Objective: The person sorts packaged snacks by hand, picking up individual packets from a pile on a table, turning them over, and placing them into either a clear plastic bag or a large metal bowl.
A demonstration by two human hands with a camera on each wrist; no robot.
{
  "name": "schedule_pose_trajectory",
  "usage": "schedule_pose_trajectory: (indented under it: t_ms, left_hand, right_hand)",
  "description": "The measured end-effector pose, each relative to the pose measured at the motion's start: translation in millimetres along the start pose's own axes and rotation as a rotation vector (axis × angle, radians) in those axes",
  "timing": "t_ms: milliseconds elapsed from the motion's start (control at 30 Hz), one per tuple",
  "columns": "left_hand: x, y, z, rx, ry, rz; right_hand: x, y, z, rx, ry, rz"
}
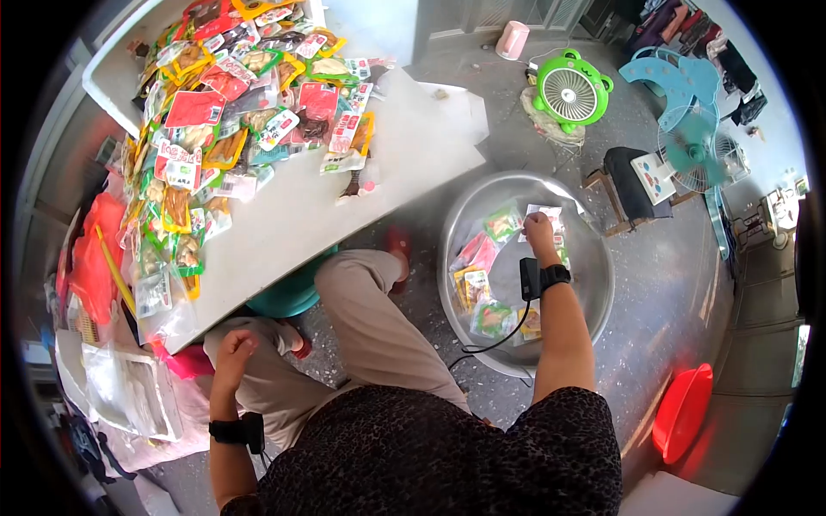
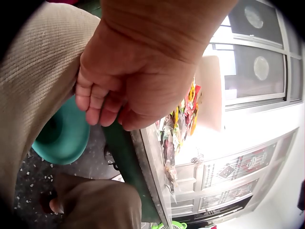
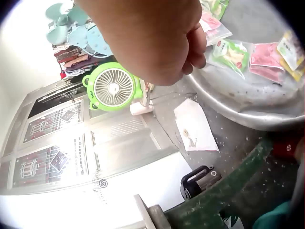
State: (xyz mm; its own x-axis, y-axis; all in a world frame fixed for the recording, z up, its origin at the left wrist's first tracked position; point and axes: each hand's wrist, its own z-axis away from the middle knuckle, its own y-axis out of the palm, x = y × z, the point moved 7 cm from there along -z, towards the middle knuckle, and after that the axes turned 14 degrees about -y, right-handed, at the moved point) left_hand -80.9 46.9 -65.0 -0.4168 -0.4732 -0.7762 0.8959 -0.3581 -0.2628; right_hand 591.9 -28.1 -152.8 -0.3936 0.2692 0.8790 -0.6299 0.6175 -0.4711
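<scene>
My right hand (image 1: 539, 236) is over the wide metal basin (image 1: 595, 297), its fingers curled at the edge of a white-and-pink food packet (image 3: 213, 27), which they pinch. The hand covers part of this packet. Around the basin floor lie other packets: a green-edged one (image 1: 502, 225), a pink one (image 1: 478, 253), a yellow one (image 1: 472, 289) and another green one (image 1: 493, 319). My left hand (image 1: 234, 354) hangs above my thigh with its fingers loosely bent. Nothing shows in it in the left wrist view, where the palm side (image 2: 143, 86) faces the camera.
A big heap of sealed food packets (image 1: 194, 112) covers the left of the white table (image 1: 284, 224). Beneath its edge sits a teal basin (image 1: 297, 297). A green frog-shaped fan (image 1: 570, 90) stands beyond the metal basin, a stool (image 1: 632, 185) to its right, a red basin (image 1: 684, 413) nearer me.
</scene>
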Motion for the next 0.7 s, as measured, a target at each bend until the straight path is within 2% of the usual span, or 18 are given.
schedule_pose_trajectory:
  t_ms: [33,100,167,200,233,333,500,533,600,667,700]
  left_hand:
    - [1,-2,2,-0.003,-0.004,0.01]
    - [5,-7,9,-0.015,-0.013,0.045]
    - [8,-13,16,-0.03,-0.011,0.082]
    - [10,-17,20,-0.039,-0.006,0.104]
    - [12,-21,24,-0.044,0.006,0.122]
    - [23,-38,38,-0.081,0.057,0.182]
    - [45,-63,65,-0.163,0.128,0.24]
    - [48,-66,72,-0.171,0.12,0.257]
    - [53,-69,87,-0.185,0.1,0.288]
    - [68,-75,93,-0.197,0.099,0.31]
    - [71,-77,99,-0.232,0.075,0.295]
  right_hand:
    - [21,23,14,0.053,0.021,-0.149]
    - [26,70,32,0.221,0.055,-0.23]
    - [57,106,67,0.326,0.111,-0.326]
    - [43,129,80,0.44,0.174,-0.398]
    - [63,139,97,0.5,0.162,-0.356]
    - [64,169,133,0.614,0.272,-0.335]
    - [15,216,171,0.853,0.42,-0.352]
    - [9,230,167,0.952,-0.021,-0.292]
    - [-38,254,182,1.053,-0.495,-0.198]
    - [-52,254,197,1.003,0.052,-0.247]
    - [-33,234,225,0.864,0.62,-0.303]
